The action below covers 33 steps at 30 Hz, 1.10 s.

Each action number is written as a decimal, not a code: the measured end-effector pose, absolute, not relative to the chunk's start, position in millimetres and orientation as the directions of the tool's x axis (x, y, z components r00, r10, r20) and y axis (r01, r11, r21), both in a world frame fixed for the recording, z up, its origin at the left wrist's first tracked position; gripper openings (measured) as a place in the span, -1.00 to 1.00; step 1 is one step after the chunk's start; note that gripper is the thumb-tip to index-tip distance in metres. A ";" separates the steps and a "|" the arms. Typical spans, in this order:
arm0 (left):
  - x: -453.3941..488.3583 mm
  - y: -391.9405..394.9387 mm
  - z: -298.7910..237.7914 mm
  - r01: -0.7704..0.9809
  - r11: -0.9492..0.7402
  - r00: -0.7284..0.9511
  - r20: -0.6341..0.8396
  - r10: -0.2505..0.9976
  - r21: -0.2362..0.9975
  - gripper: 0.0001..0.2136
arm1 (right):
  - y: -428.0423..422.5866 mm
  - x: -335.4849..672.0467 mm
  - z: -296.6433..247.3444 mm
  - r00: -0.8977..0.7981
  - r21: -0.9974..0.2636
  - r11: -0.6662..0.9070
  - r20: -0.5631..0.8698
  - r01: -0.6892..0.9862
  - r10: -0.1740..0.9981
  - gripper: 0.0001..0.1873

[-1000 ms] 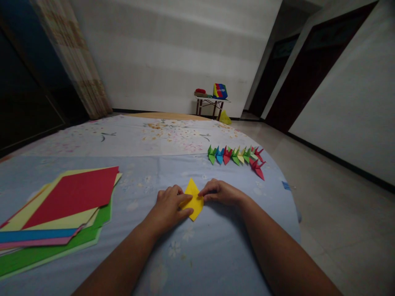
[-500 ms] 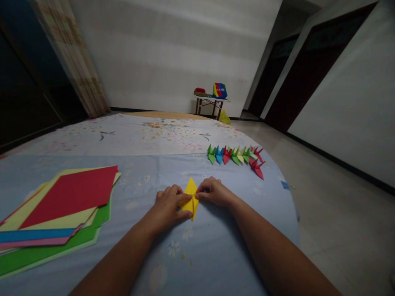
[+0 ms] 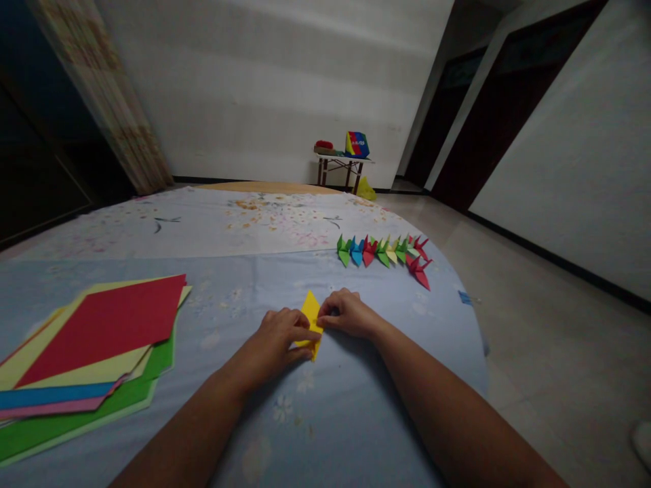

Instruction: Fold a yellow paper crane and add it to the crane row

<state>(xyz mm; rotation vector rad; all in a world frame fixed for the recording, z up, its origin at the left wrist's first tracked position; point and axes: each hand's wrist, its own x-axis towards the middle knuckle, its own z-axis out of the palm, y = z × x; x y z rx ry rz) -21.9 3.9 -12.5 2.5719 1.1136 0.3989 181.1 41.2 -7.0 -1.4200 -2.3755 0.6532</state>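
A small yellow folded paper [image 3: 310, 308] lies on the light blue floral cloth [image 3: 356, 407] between my two hands. My left hand [image 3: 277, 339] presses its fingertips on the paper's left side, fingers curled together. My right hand [image 3: 346, 313] pinches the paper's right edge with curled fingers. Only a narrow pointed strip of yellow shows between the hands.
A fanned stack of coloured sheets [image 3: 96, 339], red on top, lies at the left. A row of several small folded paper cranes [image 3: 384, 251] stands at the far right of the cloth. A small table [image 3: 340, 166] with colourful items is by the back wall; bare floor lies to the right.
The yellow paper has been folded narrower, from a wide kite shape to a thin pointed strip. Both hands have closed in toward each other on it.
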 end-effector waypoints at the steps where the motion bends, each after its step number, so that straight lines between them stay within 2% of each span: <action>1: -22.0 4.3 -12.8 0.648 -0.654 0.670 0.116 0.733 0.391 -0.72 | 41.3 180.9 -7.0 -0.467 -0.521 0.407 0.020 0.750 0.884 -0.87; 22: -19.2 -1.9 0.6 0.674 -0.610 0.665 0.016 0.746 0.417 -0.77 | 44.0 180.1 -9.9 -0.454 -0.529 0.395 0.021 0.751 0.891 -0.86; 33: -11.2 15.5 -0.6 0.663 -0.501 0.607 -0.009 0.794 0.556 -0.85 | 43.7 180.1 -10.4 -0.456 -0.523 0.400 0.023 0.753 0.890 -0.86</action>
